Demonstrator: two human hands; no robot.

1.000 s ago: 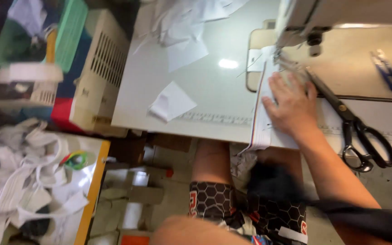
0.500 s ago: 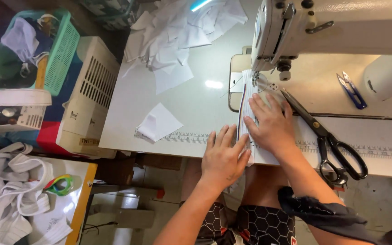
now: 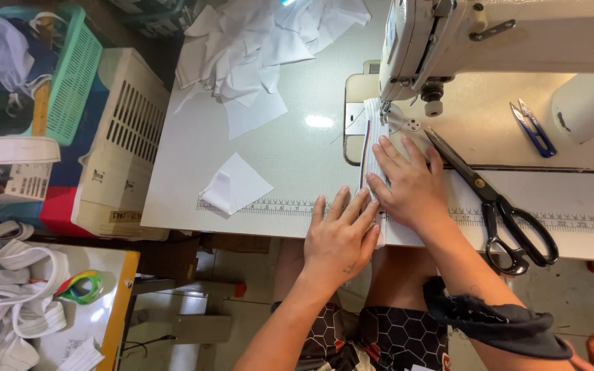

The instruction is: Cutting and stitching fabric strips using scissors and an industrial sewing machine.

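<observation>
**Both hands pressing a striped fabric strip flat at the sewing machine**

The left hand (image 3: 338, 240) is lying flat at the near edge of the pale, smooth desk (image 3: 290, 158), its fingers (image 3: 352, 206) released and spread, grasping nothing, their tips touching the long narrow fabric strip (image 3: 374, 141). The right hand (image 3: 412, 187) is pressing down just beside it, fingers likewise extended and flat on the same strip, palm covering the white cloth beneath. The strip, white with thin coloured lines along its left side, is running from the near edge up to the needle of the cream-coloured metal sewing machine (image 3: 489, 41).

Large scissors with black looped handles (image 3: 493, 203) are lying diagonally just right of the right hand, blades pointing toward the machine. Small blue thread snips (image 3: 532, 128) are resting on the machine bed toward the desk's right edge. A folded white fabric square (image 3: 234, 184) is sitting near the printed ruler strip along the near edge, and a loose heap of white fabric pieces (image 3: 262, 41) is crowding the far edge
</observation>
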